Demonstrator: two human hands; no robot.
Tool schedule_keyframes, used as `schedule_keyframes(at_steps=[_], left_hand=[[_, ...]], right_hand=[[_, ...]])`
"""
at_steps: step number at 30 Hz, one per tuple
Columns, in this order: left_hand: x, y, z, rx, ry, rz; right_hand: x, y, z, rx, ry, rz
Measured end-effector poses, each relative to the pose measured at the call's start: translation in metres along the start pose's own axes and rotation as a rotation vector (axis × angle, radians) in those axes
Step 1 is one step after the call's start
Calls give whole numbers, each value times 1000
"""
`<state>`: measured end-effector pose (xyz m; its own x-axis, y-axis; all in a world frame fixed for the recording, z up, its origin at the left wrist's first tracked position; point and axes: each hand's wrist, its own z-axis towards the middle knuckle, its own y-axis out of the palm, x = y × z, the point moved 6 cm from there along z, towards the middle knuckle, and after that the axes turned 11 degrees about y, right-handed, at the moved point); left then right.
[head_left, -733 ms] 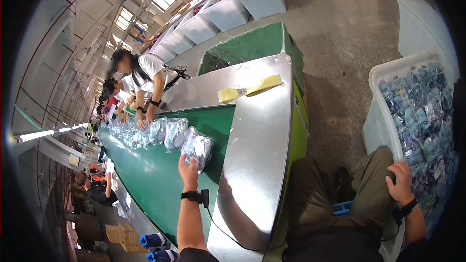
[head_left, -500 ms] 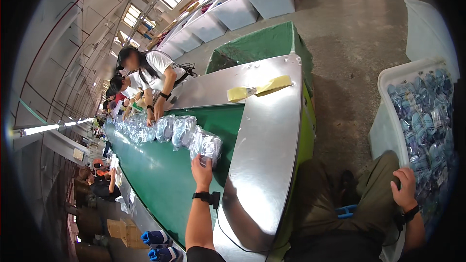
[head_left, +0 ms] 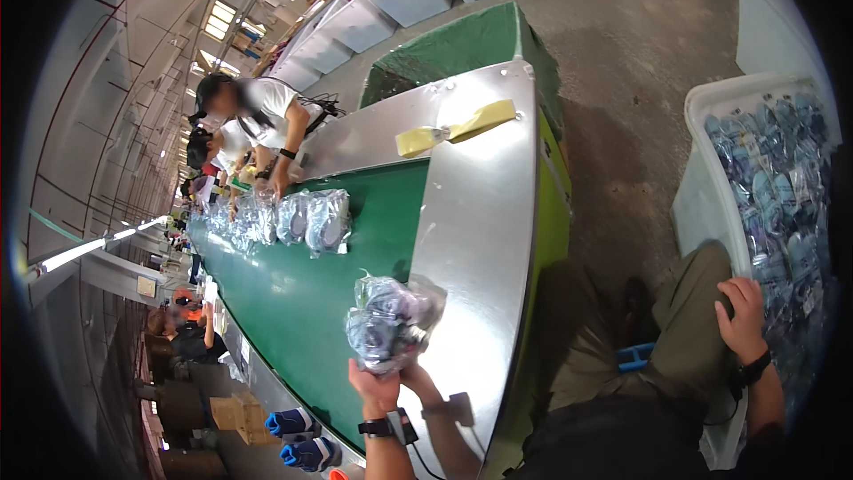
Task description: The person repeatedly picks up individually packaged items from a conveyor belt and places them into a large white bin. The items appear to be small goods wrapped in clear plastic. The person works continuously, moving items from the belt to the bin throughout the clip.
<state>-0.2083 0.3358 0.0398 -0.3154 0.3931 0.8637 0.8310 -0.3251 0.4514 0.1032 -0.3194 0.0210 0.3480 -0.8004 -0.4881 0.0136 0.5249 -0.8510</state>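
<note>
left hand (head_left: pixel 378 388) closed on bagged shoes (head_left: pixel 388 324), right hand (head_left: pixel 743 316) on bin rim (head_left: pixel 704 173)

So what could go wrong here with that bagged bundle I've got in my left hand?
The clear bagged bundle sits half over the seam between the green belt and the metal side rail, so it might snag or tip off. Only the left hand has a grip on it, from below. The right hand rests on the white bin's rim, too far away to steady it.

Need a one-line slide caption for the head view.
Left hand holds a clear plastic bag at the green belt edge; right hand rests on a white bin.
</note>
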Motion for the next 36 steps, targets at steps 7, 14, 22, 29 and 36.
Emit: schedule_keyframes(at_steps=[7, 14, 22, 29, 36], left_hand=[[15, -1, 43, -108, -25, 302], [11, 92, 26, -302, 45, 182], [-41, 201, -51, -500, -94, 28], [-120, 275, -130, -861, -137, 105], [-173, 342, -227, -921, -301, 0]], right_hand=[[1, -2, -1, 21, 14, 24], [-26, -26, 8, -39, 41, 243], [-118, -88, 20, 3, -296, 338], [-166, -106, 13, 83, -433, 417], [-184, -92, -7, 128, -419, 300]])
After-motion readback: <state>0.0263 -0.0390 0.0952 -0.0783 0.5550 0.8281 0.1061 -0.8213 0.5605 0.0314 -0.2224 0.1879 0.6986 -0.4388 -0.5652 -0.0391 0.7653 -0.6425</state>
